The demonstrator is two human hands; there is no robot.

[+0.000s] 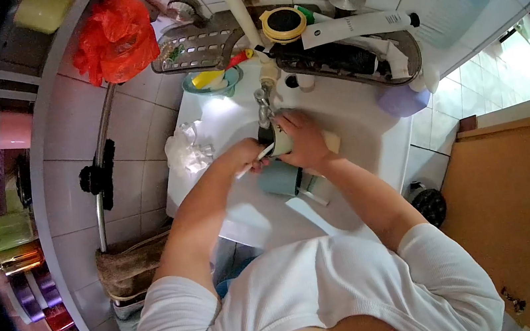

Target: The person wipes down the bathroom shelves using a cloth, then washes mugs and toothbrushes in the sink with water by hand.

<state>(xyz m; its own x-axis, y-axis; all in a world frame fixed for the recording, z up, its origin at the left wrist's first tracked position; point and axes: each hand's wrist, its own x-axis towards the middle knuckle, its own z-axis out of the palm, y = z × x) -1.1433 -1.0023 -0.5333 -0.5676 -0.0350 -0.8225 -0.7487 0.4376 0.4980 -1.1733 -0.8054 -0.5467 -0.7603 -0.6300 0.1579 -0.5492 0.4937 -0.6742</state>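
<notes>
Under the metal faucet (pixel 263 109) over the white sink, my right hand (pixel 305 139) is closed around a pale cup (pixel 283 141) with dark marks. My left hand (pixel 249 155) is beside the cup, its fingers closed on a thin white stick (pixel 244 171); what kind of stick cannot be told. A dark piece (pixel 265 134) shows between the hands, partly hidden. Just below them lies a blue-grey cup (pixel 280 180) on its side, near another white stick (pixel 315 199). A cream block (pixel 331 141) sits partly behind my right hand.
Behind the faucet, a dark rack (pixel 360 72) holds a white tube (pixel 354 28) and a yellow-rimmed round container (pixel 284 25). A teal dish (pixel 213 84) and clear crumpled plastic (pixel 188 150) stand left. A purple bottle (pixel 404 100) is right. A red bag (pixel 116 41) hangs upper left.
</notes>
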